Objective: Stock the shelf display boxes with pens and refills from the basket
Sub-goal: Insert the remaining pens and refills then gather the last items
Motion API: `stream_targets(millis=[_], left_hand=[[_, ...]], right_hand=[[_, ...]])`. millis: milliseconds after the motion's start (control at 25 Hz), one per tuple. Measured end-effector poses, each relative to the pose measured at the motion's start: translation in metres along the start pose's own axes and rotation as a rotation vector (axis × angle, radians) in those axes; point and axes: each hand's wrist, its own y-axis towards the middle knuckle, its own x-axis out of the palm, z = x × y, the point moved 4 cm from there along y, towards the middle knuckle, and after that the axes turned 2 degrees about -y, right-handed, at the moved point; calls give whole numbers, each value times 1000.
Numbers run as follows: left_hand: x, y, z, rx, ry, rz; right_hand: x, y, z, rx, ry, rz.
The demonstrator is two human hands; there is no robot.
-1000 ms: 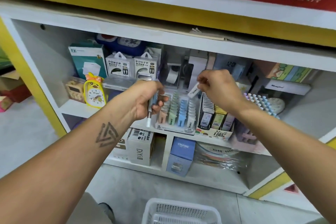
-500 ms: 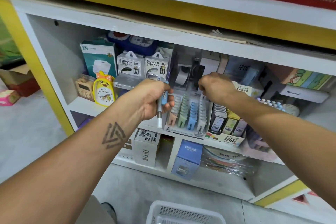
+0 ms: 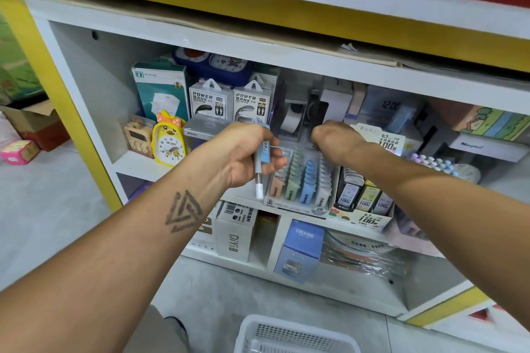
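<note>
**Q:** Head view first: which containers are there, and what is in them?

**A:** On the middle shelf [image 3: 134, 165] stands a clear display box [image 3: 298, 203] with rows of small refill packs [image 3: 308, 180] in peach, green, blue and white, standing upright in columns. Just right of it sits a card display box [image 3: 370, 219] printed "0.7" and "100", holding dark, yellow and lilac lead cases [image 3: 364, 198]. At the near bottom edge a white slotted basket [image 3: 252, 332] stands on the floor; what lies in it I cannot tell.

**Q:** And the hands?

**A:** The left hand [image 3: 243, 155] has its fingers curled round a pen [image 3: 261, 163], which hangs nearly upright just left of the clear box. The right hand [image 3: 334, 139] is bunched into a fist over the far end of the clear box, knuckles toward the camera; whether it pinches anything is hidden.

**Q:** How does the pen look?

**A:** Light blue barrel with a printed label, a dark band lower down, and a white tip pointing down toward the shelf edge.

**Q:** What about edges and room to move?

**A:** The white shelf board above [image 3: 286, 57] overhangs close over both hands. Behind them stand two power bank boxes [image 3: 229, 100] and a tape dispenser [image 3: 292, 120]. A yellow duck clock [image 3: 169, 139] stands to the left, with bare shelf near it. Below, the lower shelf holds a "DIY" box [image 3: 235, 233] and a blue "CRUHRE" box [image 3: 301, 249]. Grey floor [image 3: 51, 209] lies open to the left of the yellow frame [image 3: 66, 112].
</note>
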Motion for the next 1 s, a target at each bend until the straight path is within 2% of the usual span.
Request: stream_targets(millis=[160, 240, 320, 400, 440, 480, 640, 760, 880, 1000], left_hand=[[6, -3, 0, -20, -102, -91], [11, -5, -4, -51, -121, -153], [17, -7, -9, -74, -91, -206], [26, -8, -14, -76, -28, -238], [31, -9, -17, -68, 1, -250], [37, -9, -20, -58, 31, -264], [68, -16, -35, -87, 93, -369], [83, -15, -46, -165, 53, -414], [87, -14, -50, -165, 82, -411], [85, -11, -48, -76, 134, -344]], right_hand=[[-3, -6, -6, 1, -17, -94], [-14, -10, -3, 26, 85, -28], [-31, -20, 6, 108, 491, 92], [-42, -45, 14, 183, 1166, 97], [-46, -59, 16, 172, 1430, 76], [-48, -73, 16, 147, 1556, 56], [-43, -116, 31, 174, 1499, 91], [-33, -136, 54, 277, 1596, 171], [-28, -145, 66, 287, 1656, 176], [-26, -145, 68, 275, 1744, 135]])
